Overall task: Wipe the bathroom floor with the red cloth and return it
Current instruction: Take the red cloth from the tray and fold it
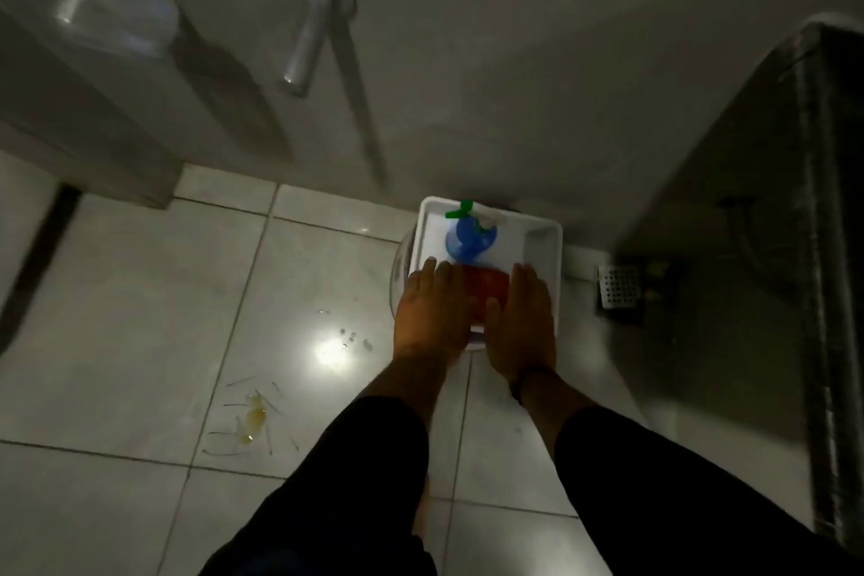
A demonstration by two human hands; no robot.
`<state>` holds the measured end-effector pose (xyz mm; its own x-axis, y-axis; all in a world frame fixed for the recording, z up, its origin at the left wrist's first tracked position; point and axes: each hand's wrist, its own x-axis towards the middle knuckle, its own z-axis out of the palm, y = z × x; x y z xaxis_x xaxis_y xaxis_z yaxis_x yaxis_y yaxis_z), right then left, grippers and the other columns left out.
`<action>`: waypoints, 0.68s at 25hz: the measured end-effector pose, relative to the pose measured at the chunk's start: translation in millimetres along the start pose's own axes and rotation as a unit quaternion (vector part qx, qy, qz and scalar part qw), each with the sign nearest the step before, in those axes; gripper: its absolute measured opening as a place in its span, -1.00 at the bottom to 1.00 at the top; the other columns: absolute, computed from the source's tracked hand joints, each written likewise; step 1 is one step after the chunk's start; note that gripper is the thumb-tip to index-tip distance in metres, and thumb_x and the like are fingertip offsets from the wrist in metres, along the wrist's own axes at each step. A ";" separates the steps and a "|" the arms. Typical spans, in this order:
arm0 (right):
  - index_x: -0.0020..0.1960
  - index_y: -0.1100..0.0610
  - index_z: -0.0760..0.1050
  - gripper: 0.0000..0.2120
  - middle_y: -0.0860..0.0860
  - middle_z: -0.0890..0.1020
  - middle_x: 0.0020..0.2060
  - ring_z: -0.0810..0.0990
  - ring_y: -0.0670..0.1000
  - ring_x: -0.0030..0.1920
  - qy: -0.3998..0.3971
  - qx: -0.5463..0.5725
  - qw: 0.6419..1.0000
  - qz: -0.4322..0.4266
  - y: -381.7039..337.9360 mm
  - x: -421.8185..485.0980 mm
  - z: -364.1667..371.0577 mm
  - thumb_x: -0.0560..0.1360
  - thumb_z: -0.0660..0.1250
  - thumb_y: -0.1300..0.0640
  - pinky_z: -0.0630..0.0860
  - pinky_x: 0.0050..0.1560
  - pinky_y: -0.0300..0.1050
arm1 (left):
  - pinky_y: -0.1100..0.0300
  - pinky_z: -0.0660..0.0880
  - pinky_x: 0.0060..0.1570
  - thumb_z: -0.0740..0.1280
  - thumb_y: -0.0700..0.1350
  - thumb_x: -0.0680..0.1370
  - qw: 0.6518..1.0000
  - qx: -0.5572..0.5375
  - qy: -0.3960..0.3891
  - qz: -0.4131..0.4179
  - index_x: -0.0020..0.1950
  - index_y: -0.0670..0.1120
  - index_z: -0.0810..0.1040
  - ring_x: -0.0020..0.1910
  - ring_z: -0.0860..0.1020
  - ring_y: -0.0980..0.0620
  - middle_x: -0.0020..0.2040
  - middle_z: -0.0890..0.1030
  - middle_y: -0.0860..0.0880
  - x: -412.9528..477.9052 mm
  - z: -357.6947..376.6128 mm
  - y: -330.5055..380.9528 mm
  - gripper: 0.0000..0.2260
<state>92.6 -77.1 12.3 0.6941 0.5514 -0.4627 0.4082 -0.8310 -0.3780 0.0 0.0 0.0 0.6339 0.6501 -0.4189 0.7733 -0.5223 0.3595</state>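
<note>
From the head camera, both arms in dark sleeves reach forward and down to a white basket [544,243] that stands on the tiled floor [140,295], close to the far wall. The red cloth [486,290] lies in the near part of the basket, just in front of a blue spray bottle [467,241] with a green and white top. The left hand [432,313] lies flat, palm down, fingers stretched out and close together, its fingertips at the cloth's left edge. The right hand [523,318] is flat too, fingers straight, along the cloth's right side — neither hand has closed on the cloth, which shows between them. A dark band sits on the right wrist.

On the floor to the near left lies a yellowish spill [255,416] with thin streaks around it, and a few water drops [350,337] sit beside a bright glare. A metal floor drain [619,288] is set to the right of the basket — near a dark step.
</note>
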 end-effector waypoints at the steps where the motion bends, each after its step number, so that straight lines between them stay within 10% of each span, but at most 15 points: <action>1: 0.74 0.14 0.10 -0.37 0.16 0.28 0.68 0.31 0.22 0.67 0.001 0.024 0.999 0.028 11.4 18.3 12.7 0.73 0.22 0.11 0.32 0.67 0.17 | -0.05 0.42 0.53 0.38 0.08 0.65 1.000 -0.017 -0.006 -0.018 0.52 -0.08 0.41 0.48 0.50 -0.13 0.44 0.56 -0.10 15.1 19.1 1.7 -0.50; 17: 0.56 0.21 0.39 -0.28 0.20 0.60 0.45 0.59 0.25 0.45 -0.074 0.145 0.963 0.217 64.4 146.8 84.1 0.53 0.60 0.01 0.52 0.53 0.14 | -0.01 0.60 0.18 0.39 0.08 0.66 0.927 -0.247 -0.060 -0.277 0.44 -0.09 0.44 0.21 0.65 -0.11 0.28 0.63 -0.11 137.8 135.7 -7.2 -0.58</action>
<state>170.9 -43.4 -147.4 0.6614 0.1801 -0.7281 -0.0976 -0.9418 -0.3216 83.8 18.5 -173.5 0.1623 0.6619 -0.7318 0.8981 0.2082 0.3875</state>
